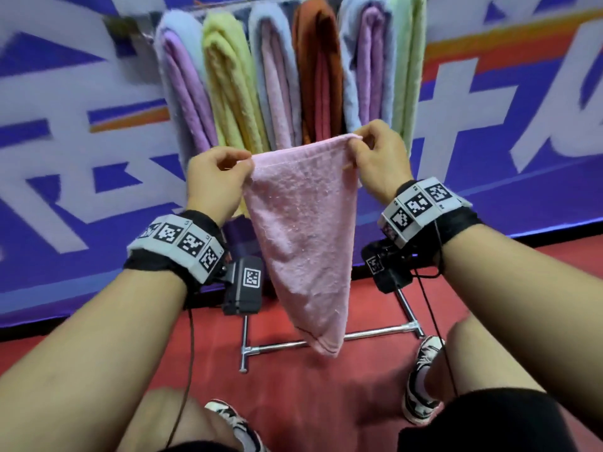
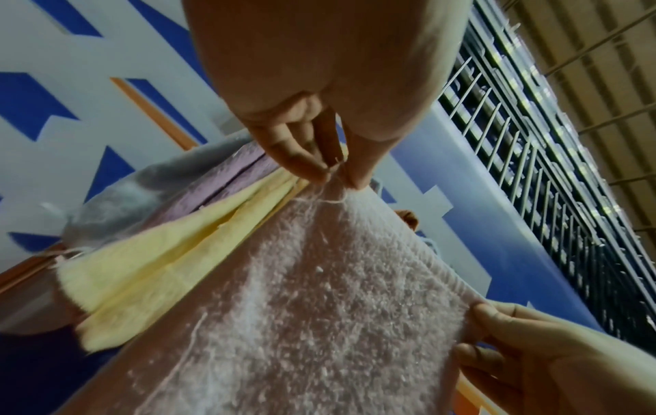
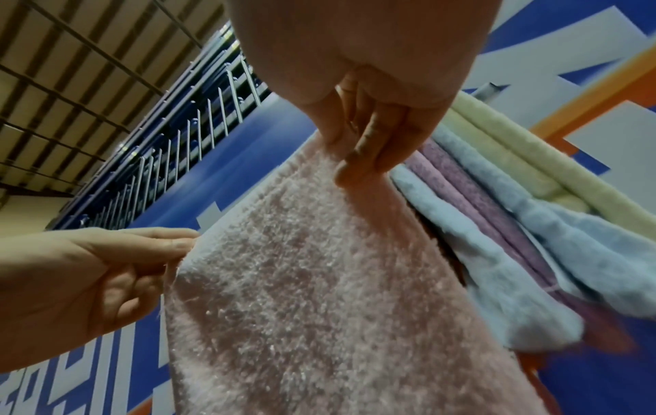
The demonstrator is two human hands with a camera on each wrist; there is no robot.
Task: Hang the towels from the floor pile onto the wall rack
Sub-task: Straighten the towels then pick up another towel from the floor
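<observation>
While pinched taut: pink towel [image 1: 295, 223].

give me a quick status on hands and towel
Left hand and right hand each pinch a top corner of pink towel. Towel hangs clear of floor. Rack ahead already crowded.

head: bright even light, my view sharp centre, wall banner [image 1: 81, 132] smeared, edges bowed | wrists: dim, grainy, my palms dark and out of focus up close | no glare
</observation>
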